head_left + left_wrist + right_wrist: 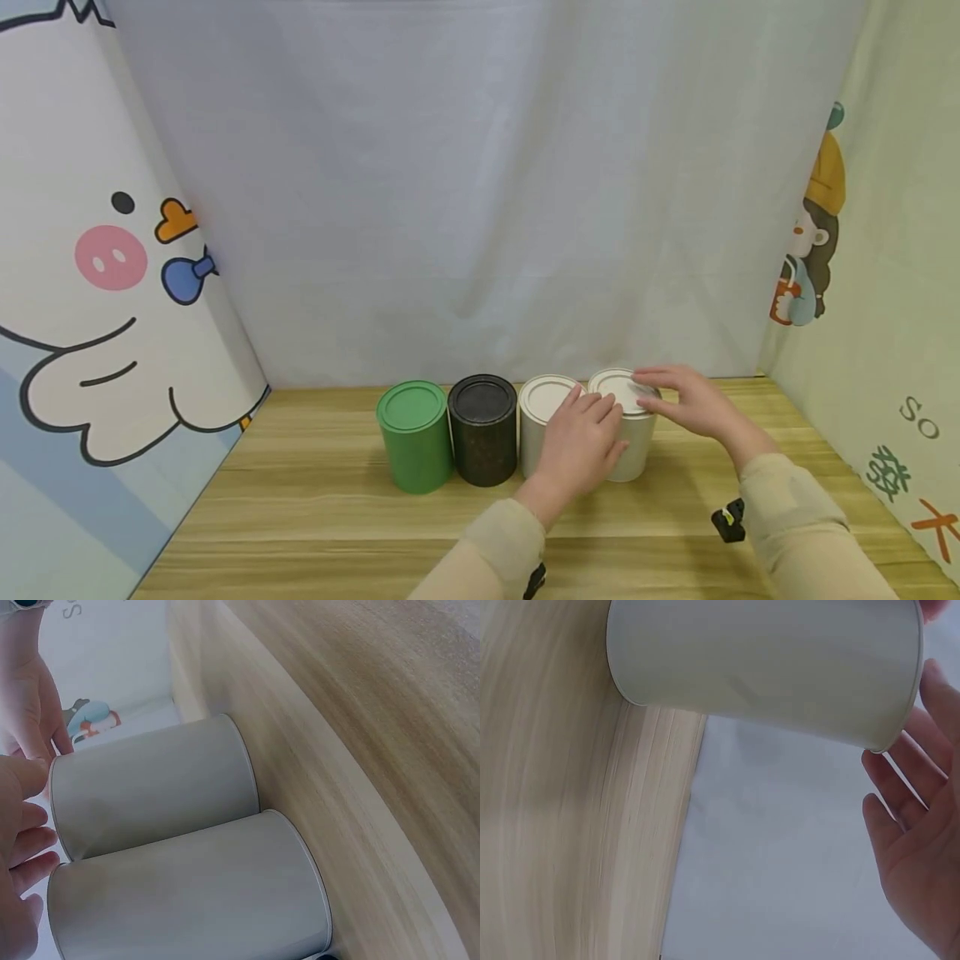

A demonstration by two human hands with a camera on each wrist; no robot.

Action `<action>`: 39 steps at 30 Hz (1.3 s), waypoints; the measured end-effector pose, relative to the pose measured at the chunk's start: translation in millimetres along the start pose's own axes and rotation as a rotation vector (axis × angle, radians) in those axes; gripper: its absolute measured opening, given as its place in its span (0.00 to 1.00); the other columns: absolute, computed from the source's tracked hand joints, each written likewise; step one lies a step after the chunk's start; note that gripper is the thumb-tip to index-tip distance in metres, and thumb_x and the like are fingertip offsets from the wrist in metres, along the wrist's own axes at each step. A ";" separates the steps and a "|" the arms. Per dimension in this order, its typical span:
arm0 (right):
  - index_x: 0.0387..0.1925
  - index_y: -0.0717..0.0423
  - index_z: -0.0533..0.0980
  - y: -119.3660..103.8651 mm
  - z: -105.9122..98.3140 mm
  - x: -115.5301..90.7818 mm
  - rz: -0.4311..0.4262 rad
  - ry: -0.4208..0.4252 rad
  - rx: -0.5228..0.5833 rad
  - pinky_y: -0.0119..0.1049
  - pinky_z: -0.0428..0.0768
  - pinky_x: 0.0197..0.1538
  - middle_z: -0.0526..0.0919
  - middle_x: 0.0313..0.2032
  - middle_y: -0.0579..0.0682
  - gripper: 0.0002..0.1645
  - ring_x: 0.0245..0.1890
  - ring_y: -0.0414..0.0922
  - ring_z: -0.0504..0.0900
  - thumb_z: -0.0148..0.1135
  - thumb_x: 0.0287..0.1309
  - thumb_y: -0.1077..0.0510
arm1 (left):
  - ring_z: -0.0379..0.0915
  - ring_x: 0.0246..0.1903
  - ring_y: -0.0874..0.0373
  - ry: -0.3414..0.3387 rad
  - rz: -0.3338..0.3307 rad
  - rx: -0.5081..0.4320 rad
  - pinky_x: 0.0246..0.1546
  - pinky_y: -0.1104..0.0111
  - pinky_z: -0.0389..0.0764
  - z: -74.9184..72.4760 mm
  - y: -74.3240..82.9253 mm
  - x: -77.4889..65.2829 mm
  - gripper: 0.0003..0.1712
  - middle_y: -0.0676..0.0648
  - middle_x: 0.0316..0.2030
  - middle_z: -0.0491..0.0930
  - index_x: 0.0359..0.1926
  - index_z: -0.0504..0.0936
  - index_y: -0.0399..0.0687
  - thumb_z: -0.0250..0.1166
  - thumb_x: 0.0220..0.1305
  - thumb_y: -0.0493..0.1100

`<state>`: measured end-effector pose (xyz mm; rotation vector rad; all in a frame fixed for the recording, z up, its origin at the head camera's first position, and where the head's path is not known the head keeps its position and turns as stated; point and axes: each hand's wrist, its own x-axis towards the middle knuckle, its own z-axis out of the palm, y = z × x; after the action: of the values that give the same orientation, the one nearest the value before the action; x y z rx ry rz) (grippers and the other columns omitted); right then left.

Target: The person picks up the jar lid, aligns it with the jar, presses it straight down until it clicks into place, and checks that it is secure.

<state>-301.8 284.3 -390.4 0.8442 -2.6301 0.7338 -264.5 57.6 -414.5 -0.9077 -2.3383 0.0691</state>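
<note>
Four lidded cans stand upright in a row: a green can (416,454), a black can (485,446), a white can (531,446) and another white can (634,446) at the right end. Over the two white cans reaches my left hand (577,442), its fingers extended near the top rims. My right hand (693,402) is at the right edge of the end can's lid (611,390). In the right wrist view, the thumb and loosely spread fingers (889,787) lie close around that can's rim. Both white cans stand side by side in the left wrist view.
The cans stand on a wood-grain table (315,500) in front of a pale grey curtain (450,208). Cartoon-printed panels flank it on the left and right. Small black devices (729,521) are worn at the wrists.
</note>
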 end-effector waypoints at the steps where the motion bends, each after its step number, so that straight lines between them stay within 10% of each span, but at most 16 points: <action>1: 0.55 0.68 0.79 0.6 0.0 0.6 -0.008 -0.006 -0.002 0.65 0.69 0.59 0.79 0.56 0.65 0.22 0.58 0.67 0.73 0.66 0.62 0.60 | 0.71 0.60 0.59 0.001 -0.002 0.001 0.70 0.60 0.60 0.4 0.3 -0.1 0.26 0.53 0.60 0.78 0.59 0.82 0.53 0.61 0.68 0.61; 39: 0.55 0.67 0.79 -5.1 -0.3 6.2 0.067 -0.070 -0.048 0.63 0.70 0.59 0.80 0.55 0.64 0.27 0.58 0.65 0.74 0.69 0.61 0.53 | 0.75 0.54 0.59 0.099 -0.003 -0.008 0.67 0.64 0.64 11.8 2.0 -1.5 0.22 0.53 0.51 0.82 0.49 0.83 0.52 0.66 0.63 0.60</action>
<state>-303.6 278.0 -385.6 0.7851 -2.7382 0.6659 -269.1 60.2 -425.4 -0.8911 -2.2502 0.0127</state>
